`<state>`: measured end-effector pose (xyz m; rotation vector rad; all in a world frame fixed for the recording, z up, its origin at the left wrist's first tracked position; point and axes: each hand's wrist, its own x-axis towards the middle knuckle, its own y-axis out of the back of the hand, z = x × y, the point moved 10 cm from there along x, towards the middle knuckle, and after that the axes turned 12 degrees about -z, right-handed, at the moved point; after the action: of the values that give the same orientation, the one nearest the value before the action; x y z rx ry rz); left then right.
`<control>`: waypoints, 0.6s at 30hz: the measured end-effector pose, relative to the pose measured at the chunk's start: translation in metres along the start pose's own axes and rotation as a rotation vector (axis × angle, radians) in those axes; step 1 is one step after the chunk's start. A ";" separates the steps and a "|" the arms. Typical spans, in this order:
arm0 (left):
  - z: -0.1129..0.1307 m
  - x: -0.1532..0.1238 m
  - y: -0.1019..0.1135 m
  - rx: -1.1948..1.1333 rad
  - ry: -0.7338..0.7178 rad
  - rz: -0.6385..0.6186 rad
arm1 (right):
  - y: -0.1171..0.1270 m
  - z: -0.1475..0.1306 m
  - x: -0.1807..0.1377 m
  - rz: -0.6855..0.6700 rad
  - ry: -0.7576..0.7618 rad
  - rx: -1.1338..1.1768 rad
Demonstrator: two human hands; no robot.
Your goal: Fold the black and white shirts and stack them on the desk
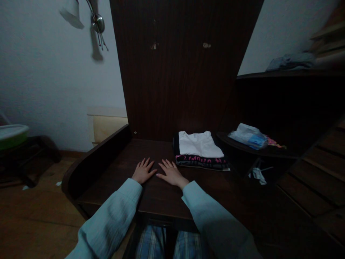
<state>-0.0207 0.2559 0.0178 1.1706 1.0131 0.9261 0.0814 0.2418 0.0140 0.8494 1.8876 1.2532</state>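
Both of my hands rest palm down on a dark brown wooden desk (161,201). My left hand (143,171) lies flat with its fingers spread and holds nothing. Close beside it, my right hand (171,173) is flat too, fingers apart, the thumbs nearly meeting. To the right of my right hand, towards the back panel, sits a stack of folded clothes. A white folded garment (199,144) tops the stack, over a black garment (202,161) with pink lettering. My right fingertips are a little short of the stack.
On a small shelf (280,153) at the right lies a plastic packet (249,136), with crumpled white paper (259,176) below. A raised side board (99,154) edges the desk's left. A green basin (13,136) stands far left, and a lamp (97,23) hangs on the wall.
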 end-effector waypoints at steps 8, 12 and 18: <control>0.000 -0.001 0.003 -0.019 0.002 0.014 | 0.000 0.000 0.000 -0.002 -0.001 -0.002; -0.001 -0.001 0.003 -0.017 0.002 0.025 | 0.000 -0.001 0.000 -0.012 0.004 -0.002; -0.001 -0.001 0.002 -0.037 -0.013 0.034 | 0.000 0.000 -0.001 -0.014 -0.001 0.007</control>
<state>-0.0222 0.2561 0.0197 1.1649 0.9648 0.9595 0.0813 0.2411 0.0141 0.8393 1.8955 1.2380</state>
